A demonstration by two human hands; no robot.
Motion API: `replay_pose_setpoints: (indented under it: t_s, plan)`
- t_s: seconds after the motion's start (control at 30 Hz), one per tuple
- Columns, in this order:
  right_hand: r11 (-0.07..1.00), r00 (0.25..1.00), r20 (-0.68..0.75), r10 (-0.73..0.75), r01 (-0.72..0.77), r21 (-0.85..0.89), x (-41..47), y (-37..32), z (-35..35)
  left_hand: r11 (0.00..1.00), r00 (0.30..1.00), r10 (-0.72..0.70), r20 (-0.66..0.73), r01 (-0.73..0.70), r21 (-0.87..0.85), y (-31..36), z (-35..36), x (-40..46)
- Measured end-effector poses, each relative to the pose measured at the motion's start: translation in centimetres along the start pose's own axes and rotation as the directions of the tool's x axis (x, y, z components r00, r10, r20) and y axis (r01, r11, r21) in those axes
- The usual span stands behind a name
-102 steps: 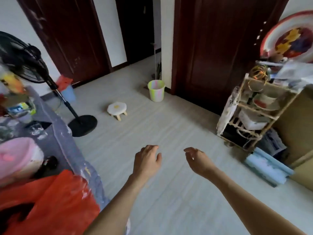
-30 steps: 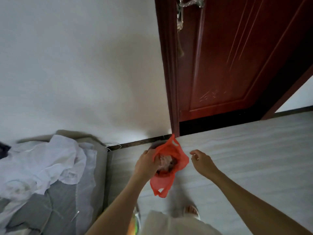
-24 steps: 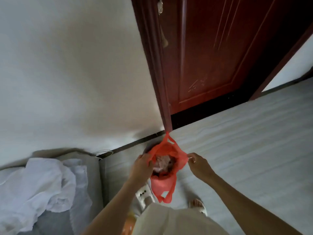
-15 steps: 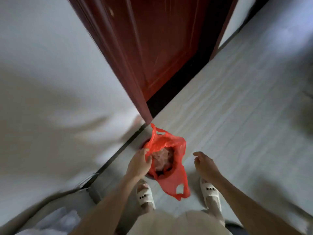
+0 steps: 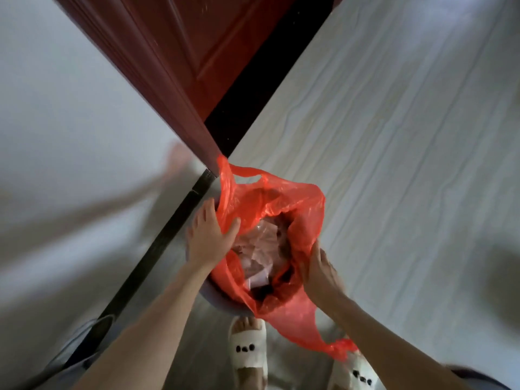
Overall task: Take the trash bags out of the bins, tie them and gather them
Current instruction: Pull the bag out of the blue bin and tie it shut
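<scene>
**A:** From the head camera, where is the bag?

**B:** The red trash bag (image 5: 277, 220) sits at centre frame, a little below the middle, its mouth open and its rim folded over a grey bin (image 5: 218, 301); only a curved strip of the bin shows, at the bag's lower left. Pale crumpled rubbish (image 5: 257, 254) lies inside. One handle loop stands up at the bag's top left, near the foot of the dark red door (image 5: 180, 52); the other trails down to the lower right, over a foot.

**A:** And the left hand?

**B:** The left hand (image 5: 206, 237) comes up from the lower left on a bare forearm, back of the hand to the camera. Its fingers reach up along the outside of the bag's left rim and the thumb lies over the red film on the inner side, so it pinches that edge.

**A:** The right?

**B:** The right hand (image 5: 319, 270) enters from the lower right, forearm slanting up towards centre. Its fingers press into the bag's right rim and curl onto the plastic, gripping it. The two hands are apart, one on each side of the mouth.

**A:** Anything else in frame?

**B:** Two feet in white slippers (image 5: 247, 350) with dark spots at the bottom edge, on a pale striped floor (image 5: 408, 136) filling the right half. A white wall (image 5: 64, 108) takes the upper left, with a black skirting strip (image 5: 157, 249) running diagonally along its base
</scene>
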State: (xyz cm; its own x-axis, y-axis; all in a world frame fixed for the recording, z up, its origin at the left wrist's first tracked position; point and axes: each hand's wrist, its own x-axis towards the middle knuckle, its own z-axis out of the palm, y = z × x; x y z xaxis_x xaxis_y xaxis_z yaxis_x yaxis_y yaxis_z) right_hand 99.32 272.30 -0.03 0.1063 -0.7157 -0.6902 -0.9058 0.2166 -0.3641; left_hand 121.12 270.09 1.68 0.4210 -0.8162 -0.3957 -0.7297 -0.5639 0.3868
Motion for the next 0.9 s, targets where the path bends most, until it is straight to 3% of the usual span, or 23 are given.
replay_pose_setpoints:
  t_s: [0.1,0.27,0.37,0.47,0.5,0.57,0.67,0.73,0.8,0.83,0.9]
  plan:
    - [0.998,0.994,-0.09,-0.064,0.064,-0.001,3.7,0.0,2.2,0.988,0.997,-0.02,-0.076,0.008,-0.152,-1.2,2.5,4.3]
    - [0.95,0.925,-0.235,-0.299,0.313,0.022,8.8,-2.0,1.1,0.917,0.964,0.02,-0.266,-0.124,-0.379,-1.3,2.1,7.1]
    - [0.916,0.892,-0.215,-0.397,0.401,-0.03,11.6,-3.7,-0.3,0.738,0.93,-0.079,-0.358,-0.187,-0.648,-0.6,0.9,7.9]
    - [0.889,0.871,-0.175,-0.458,0.447,-0.103,12.9,-4.5,-1.3,0.443,0.912,-0.225,-0.342,-0.217,-0.87,-1.2,-0.4,8.0]
    - [0.881,0.866,-0.169,-0.471,0.453,-0.137,13.1,-4.7,-1.7,0.384,0.913,-0.228,-0.337,-0.234,-0.893,-1.5,-1.0,8.0]
    - [0.886,0.885,-0.14,-0.445,0.411,-0.216,13.1,-4.7,-2.4,0.386,0.918,-0.201,-0.342,-0.247,-0.889,-2.2,-1.7,7.8]
    - [0.912,0.927,-0.072,-0.367,0.344,-0.223,11.1,-3.7,-3.3,0.526,0.897,-0.061,-0.439,-0.345,-0.778,-3.2,-2.7,5.8]
    - [0.928,0.936,-0.008,-0.351,0.346,-0.14,9.4,-2.5,-3.8,0.707,0.894,0.103,-0.436,-0.374,-0.6,-4.3,-3.9,3.6]
    - [0.917,0.916,0.077,-0.395,0.398,-0.031,7.6,-1.7,-3.5,0.919,0.934,0.208,-0.291,-0.289,-0.269,-5.5,-4.7,1.3]
    - [0.889,0.883,0.114,-0.454,0.458,-0.002,6.5,-1.7,-2.8,0.964,0.949,0.256,-0.181,-0.266,-0.029,-6.3,-4.8,-0.2]
    - [0.853,0.848,0.149,-0.508,0.519,-0.047,4.9,-1.5,-0.7,0.845,0.944,0.33,0.026,-0.308,0.437,-8.1,-4.3,-2.7]
